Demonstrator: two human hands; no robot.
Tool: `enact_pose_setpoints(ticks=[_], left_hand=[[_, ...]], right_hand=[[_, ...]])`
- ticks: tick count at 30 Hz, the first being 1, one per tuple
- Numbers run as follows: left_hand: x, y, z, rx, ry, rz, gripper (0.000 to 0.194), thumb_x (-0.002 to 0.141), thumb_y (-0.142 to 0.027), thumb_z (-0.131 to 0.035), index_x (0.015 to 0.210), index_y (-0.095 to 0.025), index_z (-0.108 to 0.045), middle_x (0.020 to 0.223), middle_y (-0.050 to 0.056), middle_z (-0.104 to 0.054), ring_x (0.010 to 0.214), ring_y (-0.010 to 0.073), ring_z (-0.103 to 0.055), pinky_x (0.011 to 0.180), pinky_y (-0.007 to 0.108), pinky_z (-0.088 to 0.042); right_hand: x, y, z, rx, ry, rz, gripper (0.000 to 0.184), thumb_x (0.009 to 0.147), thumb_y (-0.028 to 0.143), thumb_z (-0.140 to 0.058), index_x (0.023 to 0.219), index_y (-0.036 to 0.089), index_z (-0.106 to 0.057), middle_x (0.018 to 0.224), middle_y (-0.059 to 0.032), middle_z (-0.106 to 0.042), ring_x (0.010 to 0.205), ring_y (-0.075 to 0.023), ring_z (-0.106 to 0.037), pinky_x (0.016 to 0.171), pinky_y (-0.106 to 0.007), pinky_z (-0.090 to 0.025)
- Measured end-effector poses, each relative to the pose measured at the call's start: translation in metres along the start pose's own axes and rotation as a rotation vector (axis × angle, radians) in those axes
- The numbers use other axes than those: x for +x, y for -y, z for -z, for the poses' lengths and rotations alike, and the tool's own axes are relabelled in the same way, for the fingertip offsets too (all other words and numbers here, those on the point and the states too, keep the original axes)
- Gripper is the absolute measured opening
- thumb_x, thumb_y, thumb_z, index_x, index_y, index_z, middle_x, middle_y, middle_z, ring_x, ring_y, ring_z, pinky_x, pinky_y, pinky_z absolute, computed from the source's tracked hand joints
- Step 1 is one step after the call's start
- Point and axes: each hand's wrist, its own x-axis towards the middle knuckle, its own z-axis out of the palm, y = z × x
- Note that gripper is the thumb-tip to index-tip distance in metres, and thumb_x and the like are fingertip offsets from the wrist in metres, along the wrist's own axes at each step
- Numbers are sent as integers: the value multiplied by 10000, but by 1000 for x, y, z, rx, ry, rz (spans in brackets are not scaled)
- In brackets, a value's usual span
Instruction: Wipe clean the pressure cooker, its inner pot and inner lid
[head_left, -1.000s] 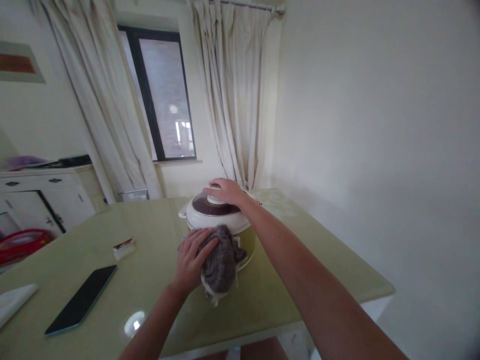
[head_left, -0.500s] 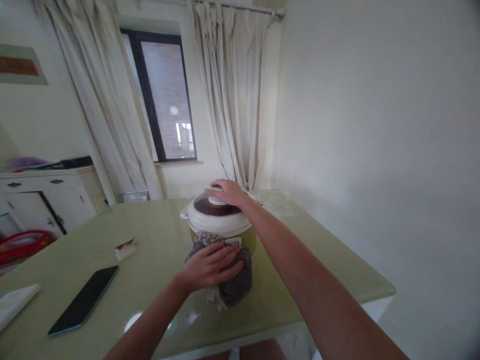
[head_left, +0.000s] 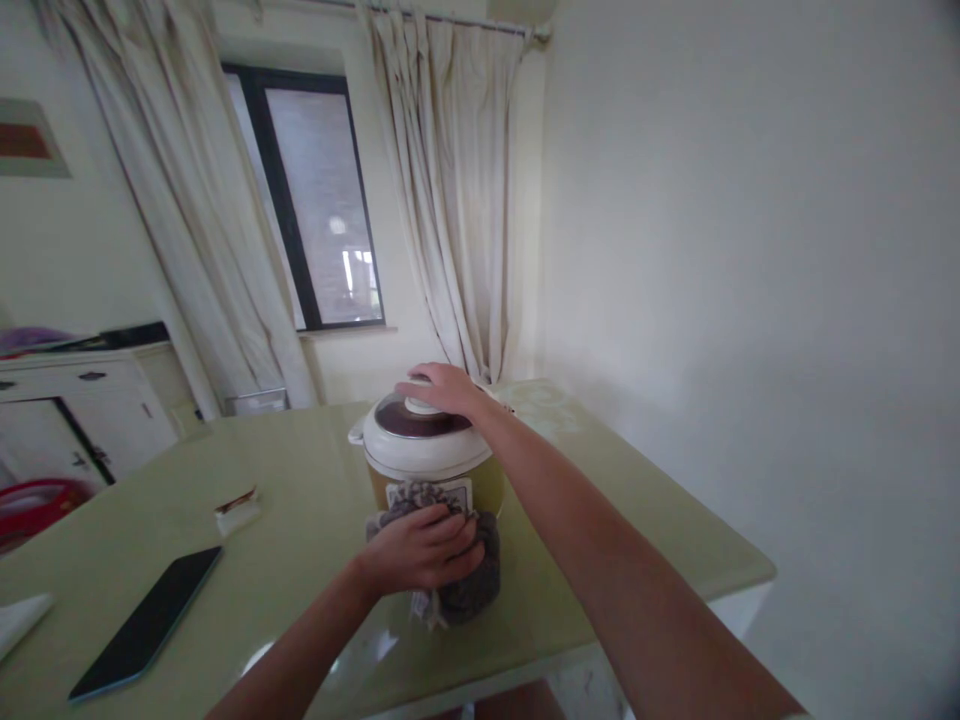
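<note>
A yellow-green rice cooker [head_left: 491,487] with a white and brown lid [head_left: 420,445] stands on a pale green table [head_left: 300,500]. My right hand [head_left: 442,388] rests flat on top of the lid, over its knob, fingers lying spread. My left hand [head_left: 424,550] presses a grey cloth [head_left: 469,590] against the lower front of the cooker, fingers curled over the cloth. The cloth covers part of the cooker's front panel.
A dark phone [head_left: 146,620] lies at the table's left front, a small white and brown packet [head_left: 238,508] beyond it, and a white sheet [head_left: 19,620] at the far left. A white cabinet [head_left: 82,410], a window and curtains [head_left: 457,200] stand behind. The wall is close on the right.
My left hand has dragged the cloth from the cooker's upper left side, down and across to its lower front. My right hand has stayed on the lid.
</note>
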Motion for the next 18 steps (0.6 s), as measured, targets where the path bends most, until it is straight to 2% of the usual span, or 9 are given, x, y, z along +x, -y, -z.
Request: enact_pose_setpoints(ticks=[2,4,6,7,9,13,16,18], left_hand=[[3,20,7,12,-66,145,274,1015,-177,-613,1243,-279,-727,1264,36,-761,1148,182,-651,1026,364,-484],[5,35,11,18,-162,386,335,1032,-162,-543,1299,-275,-709,1269,62,-762,1166,211,-656,1054,409,-471],[5,38,9,26,-230,551,370,1038,-168,-505,1335,-279,-695,1264,78,-767,1168,233,-664,1063,440,-466],[4,34,7,32,-246,562,372,1034,-170,-511,1336,-283,-696,1259,77,-770,1163,234,-668,1062,442,-467],[-2,19,2,37,-224,454,351,1010,-163,-567,1300,-298,-712,1244,52,-778,1142,215,-673,1058,420,-474],[-19,-7,-5,11,-90,69,260,964,-227,-702,1202,-326,-738,1245,-4,-771,1104,155,-662,1038,330,-493],[-26,2,3,-10,-37,-86,228,965,-261,-714,1178,-337,-743,1245,-10,-769,1116,152,-657,1029,309,-504],[-26,19,12,11,-46,-35,253,972,-237,-697,1198,-343,-739,1255,-3,-771,1142,165,-658,1060,330,-498]], right_hand=[[0,-1,0,8,-10,8,705,943,823,-534,1297,254,-750,1375,-78,-738,1287,-285,-666,1101,-367,-467],[-1,-2,-1,17,-15,15,697,943,827,-529,1290,265,-753,1363,-64,-744,1281,-271,-670,1100,-349,-463],[-1,-2,-1,22,-12,24,691,944,828,-526,1288,274,-752,1359,-56,-747,1276,-262,-672,1097,-340,-462],[-1,-2,-1,22,-11,26,693,945,828,-525,1291,271,-750,1361,-58,-746,1277,-263,-671,1097,-341,-461],[-2,-1,-1,19,-11,23,704,947,827,-521,1297,259,-747,1369,-69,-742,1283,-271,-668,1095,-351,-463],[-2,2,1,11,-5,-6,699,939,832,-527,1288,269,-751,1377,-67,-738,1285,-284,-667,1087,-365,-472],[-3,2,2,10,-8,-18,675,931,827,-548,1273,286,-760,1363,-60,-745,1281,-290,-668,1088,-373,-475],[-3,1,1,17,-16,-10,648,940,807,-559,1270,288,-763,1355,-54,-749,1278,-285,-670,1090,-370,-473]])
